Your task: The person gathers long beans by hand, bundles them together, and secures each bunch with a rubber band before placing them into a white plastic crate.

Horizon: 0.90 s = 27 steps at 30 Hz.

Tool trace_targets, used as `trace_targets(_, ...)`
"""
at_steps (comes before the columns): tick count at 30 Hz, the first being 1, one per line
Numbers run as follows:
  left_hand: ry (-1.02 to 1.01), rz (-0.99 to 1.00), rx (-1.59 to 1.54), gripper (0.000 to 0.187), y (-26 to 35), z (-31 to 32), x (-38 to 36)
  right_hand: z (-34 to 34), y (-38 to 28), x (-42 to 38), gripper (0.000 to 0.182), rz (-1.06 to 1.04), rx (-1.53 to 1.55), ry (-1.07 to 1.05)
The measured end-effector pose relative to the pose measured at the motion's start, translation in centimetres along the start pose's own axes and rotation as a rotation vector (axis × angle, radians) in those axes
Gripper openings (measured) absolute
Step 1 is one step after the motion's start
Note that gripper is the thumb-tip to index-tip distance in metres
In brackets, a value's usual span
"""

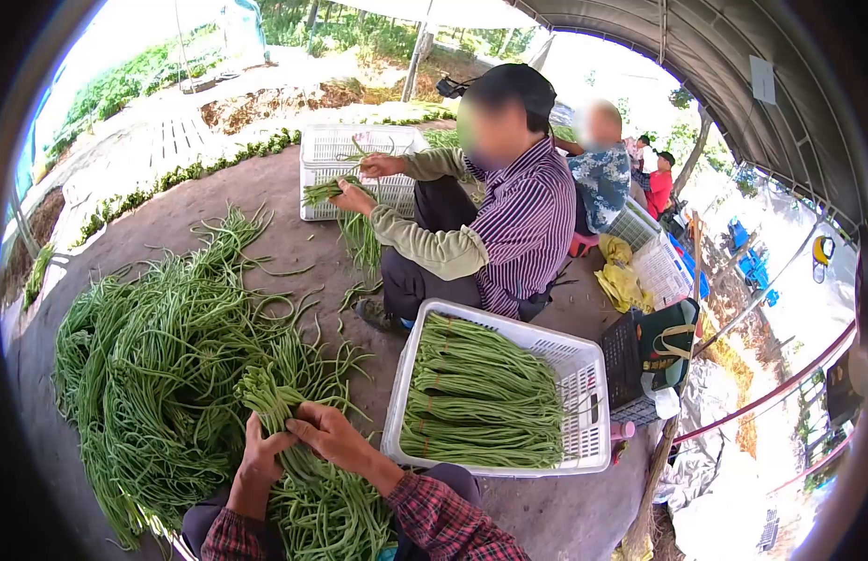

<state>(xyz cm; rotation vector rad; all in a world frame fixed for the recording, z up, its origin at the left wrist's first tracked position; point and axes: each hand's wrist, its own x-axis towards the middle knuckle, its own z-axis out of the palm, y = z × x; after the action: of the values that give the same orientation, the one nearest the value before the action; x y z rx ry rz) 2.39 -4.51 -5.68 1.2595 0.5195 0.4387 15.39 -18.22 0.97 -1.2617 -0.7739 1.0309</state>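
Note:
A bunch of green long beans (268, 388) stands roughly upright in front of me, its even ends fanned at the top. My left hand (260, 455) is wrapped round it from the left. From the right, my right hand (333, 436) grips the same bunch, thumb and fingers pressed on its middle. More loose long beans (331, 514) lie below my hands, over my lap. A large tangled heap of long beans (144, 365) spreads on the ground to the left. At right, a white plastic crate (595, 402) holds several neatly laid bean bundles (481, 393).
A co-worker in a striped shirt (532, 220) sits ahead, holding beans near another white crate (312, 178). Further people sit behind. Yellow bags (621, 276), a black crate (623, 360) and a dark green bag (666, 346) stand right. Stray beans lie on the ground.

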Motion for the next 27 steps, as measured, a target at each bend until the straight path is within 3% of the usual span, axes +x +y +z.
trace_targets(3, 0.047, 0.143, -0.054, 0.038, 1.3, 1.1, 0.0, -0.2, 0.4, 0.0, 0.024, -0.009, 0.096, 0.008)
trace_targets(5, -0.070, -0.104, -0.452, 0.031, 6.2, 3.2, -1.0, 0.0, 1.2, 0.2, 0.021, -0.066, 0.045, 0.024)
trace_targets(6, 0.049, 0.021, -0.273, 0.027, 5.4, 3.9, -0.8, 0.0, 1.7, 0.0, 0.020, -0.065, 0.062, 0.010)
trace_targets(9, 0.262, 0.154, 0.003, 0.033, 4.6, 4.1, -0.7, 1.6, 1.0, 0.0, 0.015, 0.002, 0.084, 0.152)
trace_targets(14, 0.345, 0.278, -0.031, 0.031, 4.9, 4.8, -0.2, 1.8, 1.1, 0.3, 0.021, 0.006, 0.169, 0.106)
trace_targets(19, 0.264, 0.132, 0.055, 0.033, 5.5, 4.3, 0.1, 2.2, 1.6, 0.4, 0.011, -0.008, -0.127, 0.121)
trace_targets(22, 0.145, 0.019, 0.015, 0.028, 6.9, 3.5, 0.1, 2.9, 1.9, 0.3, 0.012, -0.237, -0.256, 0.126)
trace_targets(27, 0.236, -0.149, -0.109, 0.021, 6.7, 2.8, 0.8, 3.3, 0.9, -0.5, 0.008, -0.167, -0.404, 0.101)
